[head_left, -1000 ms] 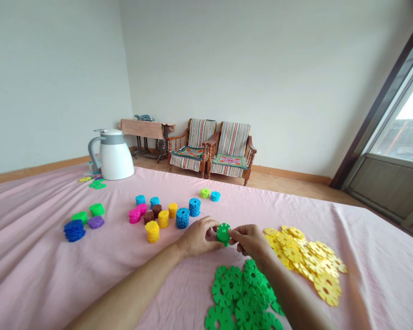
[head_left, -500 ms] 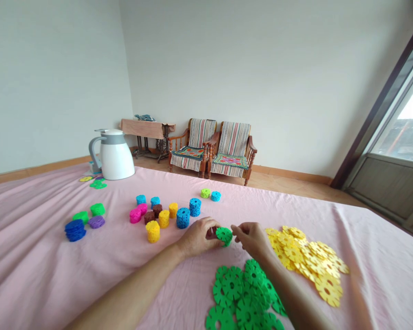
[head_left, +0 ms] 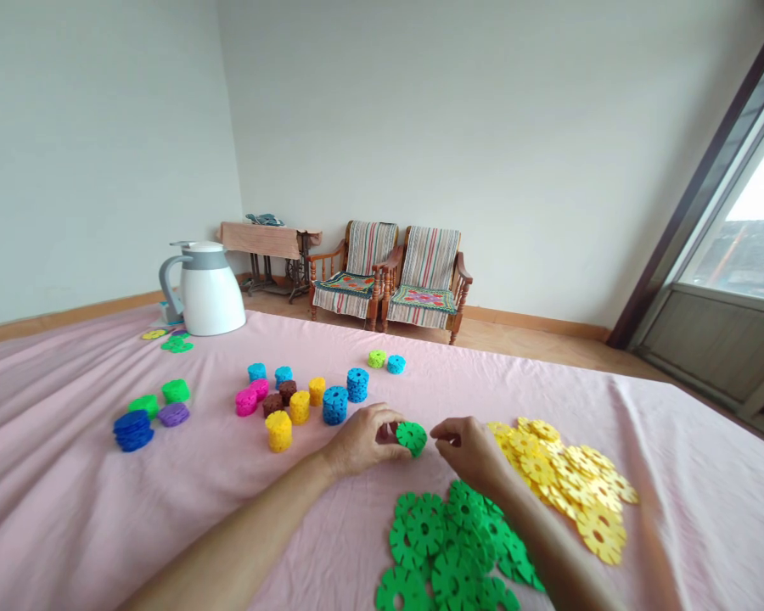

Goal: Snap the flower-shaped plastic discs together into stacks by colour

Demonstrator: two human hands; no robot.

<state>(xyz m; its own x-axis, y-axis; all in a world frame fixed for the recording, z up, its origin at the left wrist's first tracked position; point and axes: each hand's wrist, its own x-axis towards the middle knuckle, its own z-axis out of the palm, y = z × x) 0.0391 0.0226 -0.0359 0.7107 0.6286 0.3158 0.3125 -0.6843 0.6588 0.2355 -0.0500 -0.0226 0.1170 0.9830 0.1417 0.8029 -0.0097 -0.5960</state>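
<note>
My left hand (head_left: pixel 362 441) is closed round a small stack of green snowflake discs (head_left: pixel 411 438), held just above the pink cloth (head_left: pixel 70 509). My right hand (head_left: pixel 469 451) hovers a little to the right of that stack, fingers curled in a loose pinch with nothing visible in them. A heap of loose green discs (head_left: pixel 449 547) lies in front of both hands. A heap of yellow discs (head_left: pixel 566 479) lies to the right of my right hand.
Several finished stacks stand beyond my left hand: yellow (head_left: pixel 278 431), blue (head_left: pixel 334 406), pink (head_left: pixel 247 400), brown (head_left: pixel 273 403). Dark blue (head_left: pixel 133 429), purple (head_left: pixel 174 414) and green stacks sit at the left. A white jug (head_left: pixel 207 288) stands far left. Two chairs (head_left: pixel 388 276) stand behind.
My right hand has let go of the green stack and drawn back to the right. The left hand keeps hold of the stack in the same place.
</note>
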